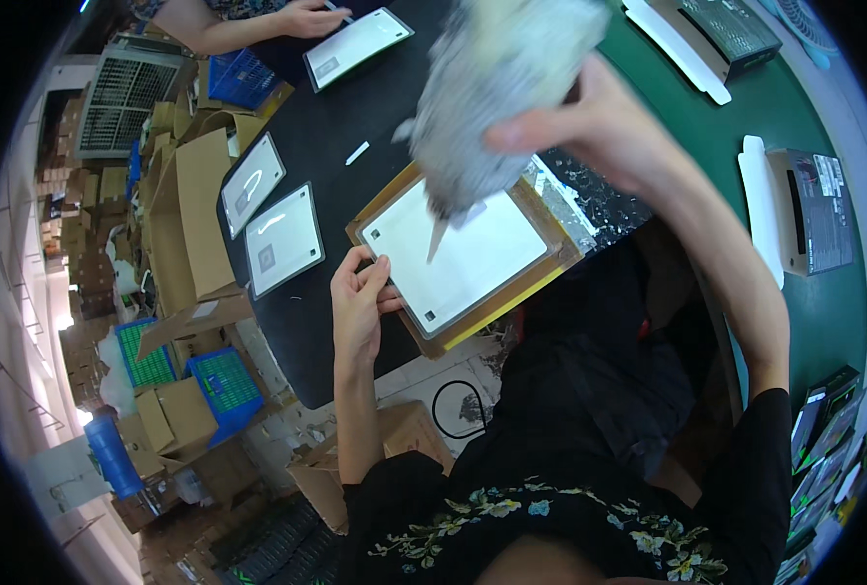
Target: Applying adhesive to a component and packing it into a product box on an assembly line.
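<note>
White panel (497, 265). Lying flat on a brown board (523, 290) with a yellow near edge, apparently for firm backing. Set at a slant, with small dark squares at the corners. Held along its left edge by the left hand (358, 300), in a pinch of thumb and bent fingers. Likely gripped there to prevent sliding and to leave the white panel's middle bare.

Above the white panel: a greyish-white bundle (497, 97), blurred. Clasped in the right hand (589, 125), with thumb on the near side; cannot tell how the hidden fingers sit. Narrow end aimed down at the white panel, probably hence the high, tipped grip. Cannot tell whether touching.

Left of the white panel, on the black table (331, 136): two pale panels (285, 229), perhaps kept aside for working room. Beyond the white panel: a small white strip (357, 153); farther, another panel (360, 47) just beside a co-worker's hand (308, 19). Well right of the white panel, on the green table (692, 122): dark boxes (821, 210) with white flaps.
</note>
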The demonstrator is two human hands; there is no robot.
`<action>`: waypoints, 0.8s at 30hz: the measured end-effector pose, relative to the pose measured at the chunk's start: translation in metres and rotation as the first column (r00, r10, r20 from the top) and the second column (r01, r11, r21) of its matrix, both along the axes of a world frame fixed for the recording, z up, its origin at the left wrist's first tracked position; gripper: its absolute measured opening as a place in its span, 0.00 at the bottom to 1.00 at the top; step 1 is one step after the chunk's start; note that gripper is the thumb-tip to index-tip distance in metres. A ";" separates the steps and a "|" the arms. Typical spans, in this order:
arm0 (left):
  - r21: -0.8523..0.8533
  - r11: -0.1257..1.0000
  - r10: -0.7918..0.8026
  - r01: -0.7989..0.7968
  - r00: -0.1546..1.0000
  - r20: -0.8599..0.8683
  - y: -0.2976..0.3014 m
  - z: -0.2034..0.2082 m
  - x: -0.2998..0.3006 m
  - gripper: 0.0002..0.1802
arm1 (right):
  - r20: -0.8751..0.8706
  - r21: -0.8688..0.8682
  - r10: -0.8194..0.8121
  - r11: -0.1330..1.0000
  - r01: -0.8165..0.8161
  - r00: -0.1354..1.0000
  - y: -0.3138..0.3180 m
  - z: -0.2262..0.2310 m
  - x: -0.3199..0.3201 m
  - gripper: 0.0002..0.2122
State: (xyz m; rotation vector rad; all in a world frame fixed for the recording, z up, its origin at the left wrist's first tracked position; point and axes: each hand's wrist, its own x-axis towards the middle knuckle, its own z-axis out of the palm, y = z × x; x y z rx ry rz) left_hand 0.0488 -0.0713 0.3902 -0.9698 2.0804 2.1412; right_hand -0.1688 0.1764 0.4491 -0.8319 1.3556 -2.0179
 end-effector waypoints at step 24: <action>0.076 0.995 0.075 -0.069 0.994 -0.080 0.006 -0.003 0.000 0.08 | -0.164 0.085 -0.203 0.972 0.219 0.965 0.008 -0.026 -0.011 0.26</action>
